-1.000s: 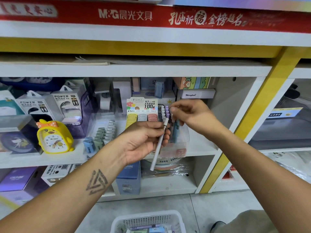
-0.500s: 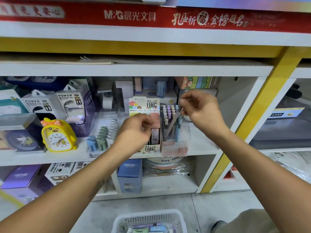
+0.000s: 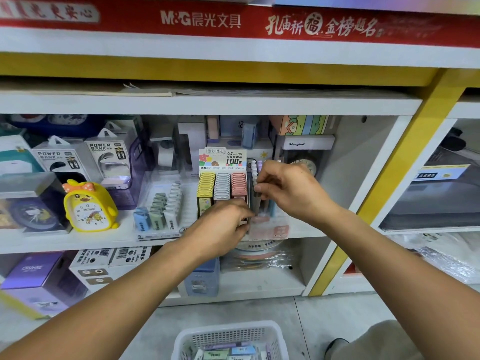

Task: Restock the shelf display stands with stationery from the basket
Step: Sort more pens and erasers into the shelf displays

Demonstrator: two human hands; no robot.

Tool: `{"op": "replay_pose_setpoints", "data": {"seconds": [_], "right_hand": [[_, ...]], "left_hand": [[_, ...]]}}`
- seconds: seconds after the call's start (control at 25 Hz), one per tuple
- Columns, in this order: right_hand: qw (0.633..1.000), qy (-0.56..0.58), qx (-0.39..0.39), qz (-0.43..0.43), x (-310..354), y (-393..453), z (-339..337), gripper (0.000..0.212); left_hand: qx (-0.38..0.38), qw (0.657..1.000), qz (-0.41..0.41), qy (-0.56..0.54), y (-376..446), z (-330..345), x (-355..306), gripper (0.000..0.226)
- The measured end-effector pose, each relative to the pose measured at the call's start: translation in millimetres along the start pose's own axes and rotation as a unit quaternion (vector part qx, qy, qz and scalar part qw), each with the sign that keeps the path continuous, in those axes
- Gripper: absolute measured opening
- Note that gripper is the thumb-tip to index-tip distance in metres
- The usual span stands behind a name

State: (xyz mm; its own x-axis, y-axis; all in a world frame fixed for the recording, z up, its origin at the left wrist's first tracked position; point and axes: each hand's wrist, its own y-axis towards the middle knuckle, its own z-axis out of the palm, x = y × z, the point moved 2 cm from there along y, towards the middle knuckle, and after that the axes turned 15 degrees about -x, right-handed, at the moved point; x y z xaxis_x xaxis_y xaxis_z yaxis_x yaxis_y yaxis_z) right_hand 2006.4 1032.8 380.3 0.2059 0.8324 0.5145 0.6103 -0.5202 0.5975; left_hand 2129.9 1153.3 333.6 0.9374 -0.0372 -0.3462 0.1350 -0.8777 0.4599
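A clear display stand point(image 3: 271, 231) of pastel mechanical pencils sits on the middle shelf, right of a lead-refill display point(image 3: 222, 184). My right hand point(image 3: 285, 189) pinches the upper part of a grey pencil point(image 3: 255, 201) standing in the stand's left side. My left hand point(image 3: 220, 229) is lower, its curled fingertips pinching the same pencil's lower end at the stand's front. The white basket point(image 3: 181, 341) with stationery packs stands on the floor below, partly cut off by the frame's bottom edge.
A clear tray of erasers point(image 3: 159, 211) and a yellow duck clock point(image 3: 88, 206) stand left of the refill display. Power bank boxes point(image 3: 62, 159) fill the shelf's left. Boxes and a clock point(image 3: 307, 165) stand behind the stand. A yellow post point(image 3: 389, 183) borders the bay's right.
My left hand held a white pen in front of the stand, then moved down to the stand's front. My right hand came down from the pencil tops and now pinches a pencil's shaft.
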Motion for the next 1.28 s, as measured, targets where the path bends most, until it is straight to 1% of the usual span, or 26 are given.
{"op": "replay_pose_setpoints", "data": {"seconds": [0.32, 0.4, 0.48, 0.52, 0.64, 0.72, 0.76, 0.8, 0.88, 0.96, 1.0, 1.04, 1.08, 1.12, 1.16, 1.2, 1.28], "right_hand": [[0.999, 0.027, 0.014, 0.026, -4, 0, 1, 0.007], [0.999, -0.025, 0.019, 0.006, -8, -1, 4, 0.003], [0.995, -0.088, 0.028, -0.029, -11, -2, 8, 0.014], [0.994, -0.098, 0.028, -0.032, -12, -2, 9, 0.02], [0.997, -0.076, -0.019, 0.018, -10, 0, 4, 0.027], [0.996, -0.057, -0.061, 0.038, -1, -1, -1, 0.025], [0.996, -0.046, -0.065, 0.036, 7, -3, -3, 0.022], [0.998, -0.034, -0.05, 0.03, 17, -6, -3, 0.021], [0.999, -0.014, 0.03, 0.017, 33, -19, 10, 0.021], [0.985, -0.037, 0.171, 0.016, 40, -44, 36, 0.019], [0.962, -0.073, 0.262, 0.021, 38, -62, 52, 0.017], [0.927, -0.114, 0.357, 0.026, 33, -86, 71, 0.017], [0.887, -0.15, 0.436, 0.028, 26, -112, 89, 0.018], [0.854, -0.175, 0.489, 0.037, 16, -140, 107, 0.02], [0.835, -0.183, 0.515, 0.06, 5, -167, 124, 0.022], [0.826, -0.185, 0.525, 0.092, -8, -192, 140, 0.023], [0.819, -0.199, 0.519, 0.142, -34, -241, 165, 0.029]], "left_hand": [[0.018, 1.0, -0.015, 0.005, 1, 3, -1, 0.032], [0.029, 0.999, -0.018, 0.007, 0, 5, 1, 0.035], [0.035, 0.999, -0.017, 0.008, 1, 6, 1, 0.036], [0.036, 0.999, -0.016, 0.008, 1, 5, 1, 0.035], [0.02, 0.999, -0.036, -0.013, 1, 0, -1, 0.035], [0.005, 0.997, -0.076, -0.031, -2, -6, -1, 0.033], [0.007, 0.995, -0.091, -0.033, -4, -9, -1, 0.031], [0.022, 0.994, -0.101, -0.029, -9, -11, -1, 0.029], [0.098, 0.988, -0.116, -0.012, -24, -10, 6, 0.025], [0.217, 0.966, -0.139, 0.005, -48, 0, 19, 0.023], [0.284, 0.947, -0.153, 0.013, -62, 7, 27, 0.022], [0.343, 0.924, -0.17, 0.02, -80, 17, 35, 0.024], [0.382, 0.906, -0.181, 0.028, -98, 29, 43, 0.026], [0.403, 0.894, -0.192, 0.037, -118, 43, 50, 0.029], [0.414, 0.886, -0.203, 0.043, -137, 59, 58, 0.03], [0.423, 0.879, -0.215, 0.045, -157, 77, 63, 0.031], [0.441, 0.866, -0.232, 0.045, -194, 113, 68, 0.028]]}}
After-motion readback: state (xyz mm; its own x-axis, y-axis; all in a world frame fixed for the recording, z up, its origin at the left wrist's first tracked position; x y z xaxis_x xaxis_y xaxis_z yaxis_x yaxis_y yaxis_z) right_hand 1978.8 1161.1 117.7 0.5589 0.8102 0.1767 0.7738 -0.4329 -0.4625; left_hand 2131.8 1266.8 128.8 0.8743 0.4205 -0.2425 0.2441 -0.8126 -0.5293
